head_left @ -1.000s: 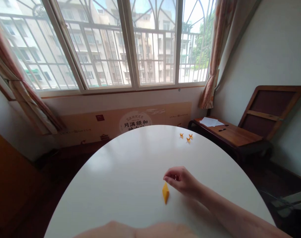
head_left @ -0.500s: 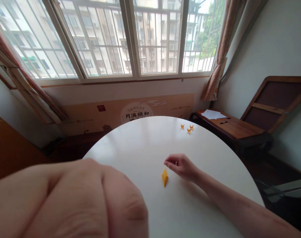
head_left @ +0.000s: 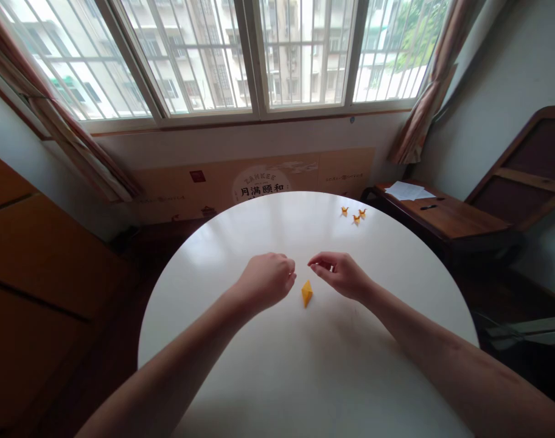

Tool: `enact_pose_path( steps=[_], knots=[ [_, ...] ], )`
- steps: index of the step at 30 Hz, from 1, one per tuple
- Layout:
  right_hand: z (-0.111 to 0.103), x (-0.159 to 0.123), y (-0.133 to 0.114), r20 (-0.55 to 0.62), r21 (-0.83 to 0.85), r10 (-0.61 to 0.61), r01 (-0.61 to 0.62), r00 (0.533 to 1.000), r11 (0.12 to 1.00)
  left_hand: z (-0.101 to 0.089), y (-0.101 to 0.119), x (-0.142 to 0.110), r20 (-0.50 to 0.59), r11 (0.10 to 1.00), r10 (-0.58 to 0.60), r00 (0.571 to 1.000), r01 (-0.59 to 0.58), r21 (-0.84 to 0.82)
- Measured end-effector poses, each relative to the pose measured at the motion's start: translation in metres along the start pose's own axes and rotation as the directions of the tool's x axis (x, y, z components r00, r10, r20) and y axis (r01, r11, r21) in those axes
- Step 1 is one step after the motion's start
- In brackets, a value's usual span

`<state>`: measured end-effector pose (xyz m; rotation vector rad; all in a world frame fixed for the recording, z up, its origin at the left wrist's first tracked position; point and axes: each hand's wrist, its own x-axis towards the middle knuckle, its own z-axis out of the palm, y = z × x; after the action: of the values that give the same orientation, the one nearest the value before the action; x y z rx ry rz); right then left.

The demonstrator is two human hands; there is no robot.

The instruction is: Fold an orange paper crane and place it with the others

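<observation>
A yellow folded paper piece [head_left: 307, 294], diamond-shaped and pointed at both ends, lies on the white round table [head_left: 277, 377]. Just left of it and a little farther back is my left hand [head_left: 271, 278], back upward, its fingers curled in and nothing showing in them. My right hand [head_left: 339, 274] is on the other side, above and to the right of the paper. Its fingers are loosely bent, with a gap between thumb and fingers and nothing visible in it. Neither hand touches the paper.
Three small orange-yellow folded paper cranes [head_left: 356, 219] stand near the table's far right edge. Beyond it, a low wooden bench [head_left: 464, 213] carries white paper sheets [head_left: 408, 191] and a dark pen-like object [head_left: 428, 207]. A barred window [head_left: 300, 55] is behind the table.
My left hand has gone from close before the camera down to the table, left of the yellow paper. The view has tilted downward. My right hand keeps its loosely bent pose near the paper.
</observation>
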<state>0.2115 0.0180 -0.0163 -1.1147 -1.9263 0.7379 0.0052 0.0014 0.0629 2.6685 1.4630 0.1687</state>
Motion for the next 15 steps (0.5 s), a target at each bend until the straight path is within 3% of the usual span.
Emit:
enact_pose_path(
  steps=[2, 4, 9, 12, 15],
  knots=[
    [-0.001, 0.000, 0.002, -0.040, 0.002, 0.003, -0.003, 0.999, 1.000, 0.034, -0.008, 0.001, -0.046, 0.997, -0.016, 0.999, 0.013, -0.082],
    [0.000, 0.000, 0.005, -0.077, 0.007, 0.004, -0.003, 0.997, 1.000, 0.054, -0.014, -0.001, -0.118, 0.991, -0.032, 0.993, 0.016, -0.131],
    [-0.004, 0.002, 0.000, -0.229, 0.054, -0.017, 0.030, 0.973, 0.998, 0.071, -0.012, -0.001, -0.138, 0.979, 0.082, 0.987, -0.106, -0.176],
    [-0.027, -0.005, -0.035, -0.377, 0.058, -0.154, 0.189, 0.914, 0.980, 0.075, -0.009, 0.000, -0.139, 0.967, 0.122, 0.983, -0.149, -0.207],
    [-0.067, -0.026, -0.088, -0.472, -0.024, -0.378, 0.417, 0.796, 0.909, 0.076, -0.011, 0.000, -0.169, 0.955, 0.128, 0.977, -0.168, -0.246]
  ],
)
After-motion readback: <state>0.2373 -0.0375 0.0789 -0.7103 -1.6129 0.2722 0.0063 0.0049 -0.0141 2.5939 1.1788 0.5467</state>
